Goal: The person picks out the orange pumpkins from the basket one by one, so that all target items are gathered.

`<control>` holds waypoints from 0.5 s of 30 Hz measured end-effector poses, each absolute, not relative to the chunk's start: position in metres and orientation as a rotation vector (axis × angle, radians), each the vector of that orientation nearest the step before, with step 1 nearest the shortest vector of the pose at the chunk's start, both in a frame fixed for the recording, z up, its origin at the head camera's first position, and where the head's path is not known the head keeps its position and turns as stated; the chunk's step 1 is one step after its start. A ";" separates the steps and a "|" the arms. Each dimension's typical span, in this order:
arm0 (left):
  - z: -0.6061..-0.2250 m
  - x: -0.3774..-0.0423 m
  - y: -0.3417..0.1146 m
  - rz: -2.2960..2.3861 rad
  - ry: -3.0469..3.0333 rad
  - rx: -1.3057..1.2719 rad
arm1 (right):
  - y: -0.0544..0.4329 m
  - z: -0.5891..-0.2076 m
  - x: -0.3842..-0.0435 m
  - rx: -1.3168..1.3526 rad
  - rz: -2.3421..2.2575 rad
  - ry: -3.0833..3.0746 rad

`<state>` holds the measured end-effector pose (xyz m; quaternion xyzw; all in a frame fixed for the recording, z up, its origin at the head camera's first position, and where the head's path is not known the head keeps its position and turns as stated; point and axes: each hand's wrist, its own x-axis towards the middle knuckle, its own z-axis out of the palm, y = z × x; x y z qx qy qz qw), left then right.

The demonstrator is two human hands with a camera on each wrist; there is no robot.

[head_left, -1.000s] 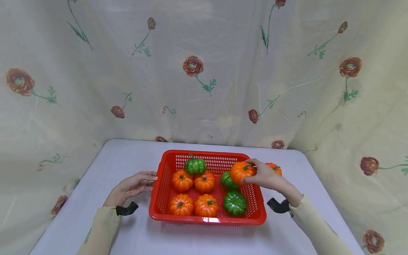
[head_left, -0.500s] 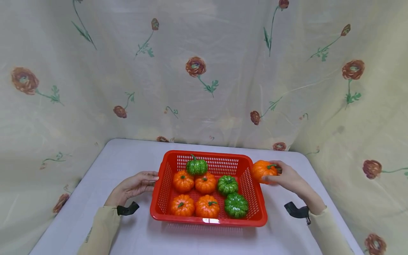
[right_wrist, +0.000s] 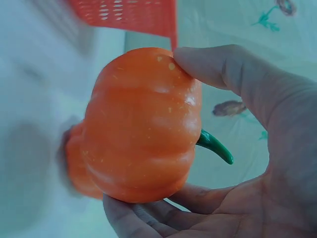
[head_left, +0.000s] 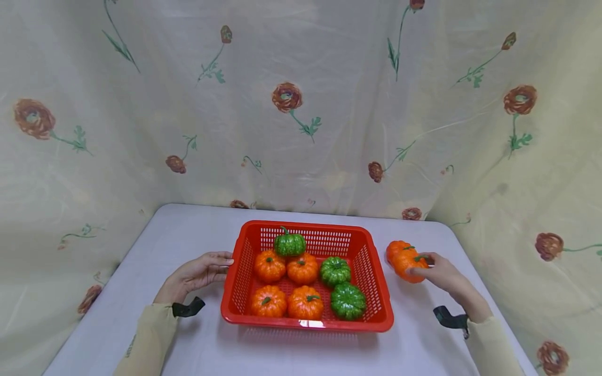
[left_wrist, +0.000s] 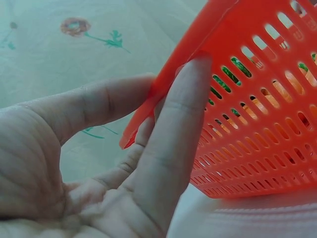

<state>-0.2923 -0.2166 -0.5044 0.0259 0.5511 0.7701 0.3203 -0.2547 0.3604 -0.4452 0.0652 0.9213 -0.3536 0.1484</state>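
Note:
A red plastic basket [head_left: 308,325] with slotted walls stands on the table, holding several small orange and green pumpkins. At its left rim, my left hand [head_left: 199,274] pinches the edge; the left wrist view has the thumb on one side of the rim [left_wrist: 163,74] and the fingers on the other. To the right of the basket, my right hand [head_left: 442,274] grips an orange pumpkin [right_wrist: 143,124] with a green stem, thumb on one side and fingers on the opposite side. Another orange pumpkin [head_left: 397,249] is just behind it on the table, partly hidden.
Inside the basket, a green pumpkin [head_left: 289,244] lies on top of the orange ones at the back left. Two more green pumpkins [head_left: 348,301] sit at the right. A flowered curtain [head_left: 329,130] hangs behind and beside the white table [head_left: 197,344].
My right hand has carried the orange pumpkin from over the basket's right part, across the rim, to beside the other orange pumpkin on the right. The left hand stays at the rim.

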 end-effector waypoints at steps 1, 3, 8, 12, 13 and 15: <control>-0.504 -0.292 -0.217 2.023 1.449 0.072 | 0.362 -0.448 -0.255 0.194 -1.013 2.642; -0.505 -0.292 -0.217 2.024 1.444 0.077 | 0.363 -0.452 -0.255 0.205 -1.003 2.635; -0.505 -0.292 -0.217 2.027 1.442 0.069 | 0.365 -0.464 -0.258 0.216 -1.001 2.628; -0.505 -0.292 -0.216 2.026 1.450 0.053 | 0.367 -0.475 -0.261 0.213 -1.006 2.624; -0.505 -0.292 -0.216 2.025 1.453 0.049 | 0.367 -0.477 -0.261 0.212 -1.007 2.624; -0.506 -0.292 -0.216 2.025 1.456 0.046 | 0.367 -0.481 -0.262 0.214 -1.008 2.625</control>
